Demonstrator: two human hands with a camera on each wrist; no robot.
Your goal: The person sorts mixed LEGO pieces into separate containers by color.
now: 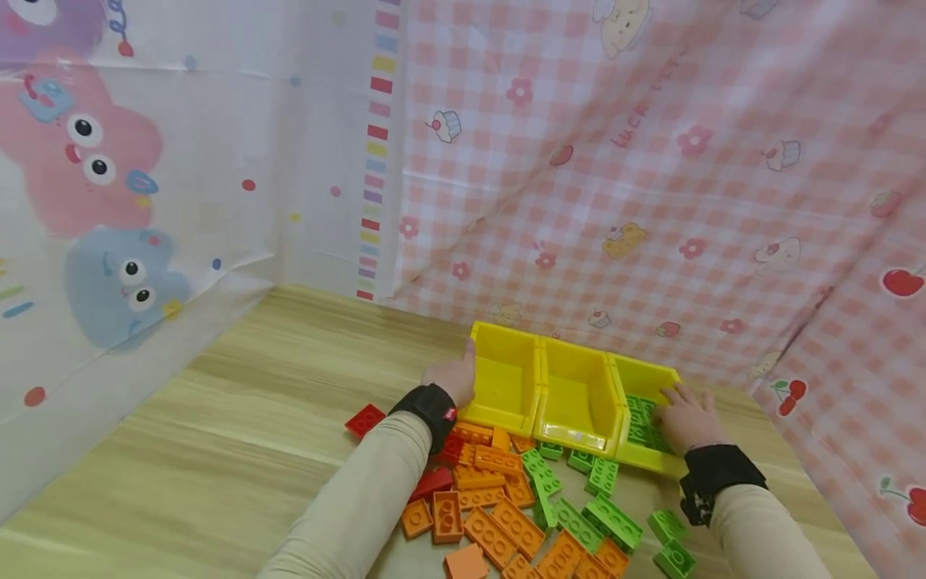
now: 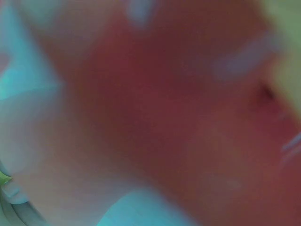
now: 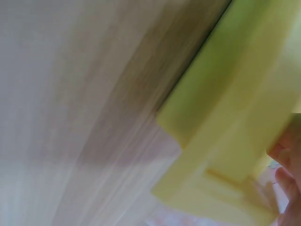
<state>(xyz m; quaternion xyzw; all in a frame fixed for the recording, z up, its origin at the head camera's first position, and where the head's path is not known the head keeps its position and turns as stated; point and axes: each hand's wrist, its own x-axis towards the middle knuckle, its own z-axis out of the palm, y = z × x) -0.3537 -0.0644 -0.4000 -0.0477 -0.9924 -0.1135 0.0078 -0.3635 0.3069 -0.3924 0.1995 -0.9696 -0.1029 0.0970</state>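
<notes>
Three yellow bins [image 1: 538, 394] stand joined in a row in the head view. My left hand [image 1: 452, 379] holds the outer wall of the left bin, its thumb pointing up along the edge; the other fingers are hidden. At the opposite end, my right hand [image 1: 690, 418] grips the side wall of the right bin, fingers over the rim. Green bricks [image 1: 640, 418] lie inside that bin. The right wrist view shows fingertips [image 3: 284, 181] at the edge of the yellow bin [image 3: 225, 141]. Blur fills most of the left wrist view.
Before the bins lie several loose orange bricks [image 1: 492, 535], green bricks [image 1: 611, 519] and red bricks [image 1: 432, 482]. One red brick [image 1: 365, 420] sits left of my left wrist. Patterned cloth [image 1: 579, 161] hangs behind the wooden table [image 1: 217, 426].
</notes>
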